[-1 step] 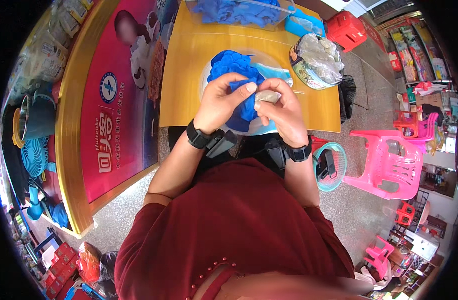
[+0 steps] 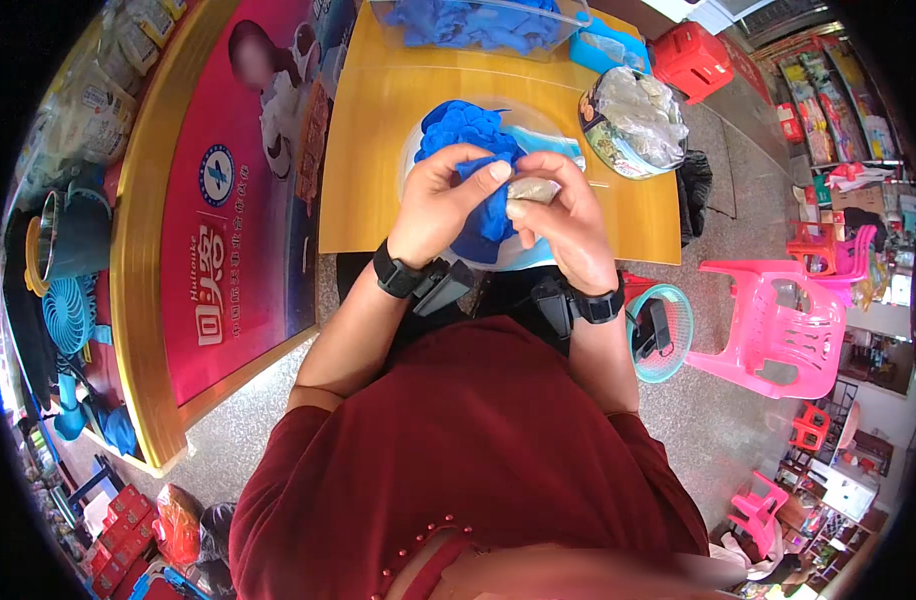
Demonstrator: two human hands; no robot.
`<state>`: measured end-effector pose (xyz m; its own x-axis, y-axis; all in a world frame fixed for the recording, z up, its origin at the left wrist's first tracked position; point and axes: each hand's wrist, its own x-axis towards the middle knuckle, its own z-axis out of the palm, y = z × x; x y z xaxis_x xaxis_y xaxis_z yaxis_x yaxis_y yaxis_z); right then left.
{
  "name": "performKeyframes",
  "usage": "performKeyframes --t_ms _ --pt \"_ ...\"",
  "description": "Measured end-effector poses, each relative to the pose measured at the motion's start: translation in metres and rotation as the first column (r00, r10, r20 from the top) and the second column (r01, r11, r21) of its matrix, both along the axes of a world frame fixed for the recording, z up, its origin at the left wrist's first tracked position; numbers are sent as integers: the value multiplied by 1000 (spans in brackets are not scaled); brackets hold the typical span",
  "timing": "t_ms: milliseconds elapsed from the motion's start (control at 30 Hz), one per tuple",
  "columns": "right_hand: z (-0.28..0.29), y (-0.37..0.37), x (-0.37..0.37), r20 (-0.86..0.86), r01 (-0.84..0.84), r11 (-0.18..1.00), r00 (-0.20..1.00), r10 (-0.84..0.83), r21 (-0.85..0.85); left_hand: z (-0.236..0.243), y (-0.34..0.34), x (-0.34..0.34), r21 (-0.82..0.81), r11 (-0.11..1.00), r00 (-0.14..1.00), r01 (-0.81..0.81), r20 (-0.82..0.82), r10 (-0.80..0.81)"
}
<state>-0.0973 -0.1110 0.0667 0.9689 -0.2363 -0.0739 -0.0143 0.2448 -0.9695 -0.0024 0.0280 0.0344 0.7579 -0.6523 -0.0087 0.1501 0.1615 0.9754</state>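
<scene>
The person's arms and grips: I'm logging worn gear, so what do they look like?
Both the left grip and right grip are ungloved. A black strap circles the left wrist, with a boxy black device beside it; the right wrist has a similar black band and black unit. Dark red sleeves leave the forearms bare.

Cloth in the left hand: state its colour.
Blue; the cloth shows best in the head view.

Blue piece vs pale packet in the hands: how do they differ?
Colour: the blue piece is vivid blue; the pale packet is greyish beige.
Size: the blue piece shows more surface; the pale packet looks smaller.
Grip: the blue piece is in the left hand; the pale packet is in the right hand.
Shared: both are hand-held.
</scene>
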Motion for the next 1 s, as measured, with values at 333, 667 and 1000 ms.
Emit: performKeyframes --t_ms 333,667,1000 --pt "-10 -1 0 22 -17 991 1000 20 -130 -11 -10 -5 -264 950 926 -165 289 241" --pt "-15 11 3 61 125 983 991 -118 -133 -10 -13 -13 -237 945 894 -226 334 298" --pt "-16 15 -1 88 9 994 996 -19 112 0 -8 -13 -230 941 891 -247 327 314"
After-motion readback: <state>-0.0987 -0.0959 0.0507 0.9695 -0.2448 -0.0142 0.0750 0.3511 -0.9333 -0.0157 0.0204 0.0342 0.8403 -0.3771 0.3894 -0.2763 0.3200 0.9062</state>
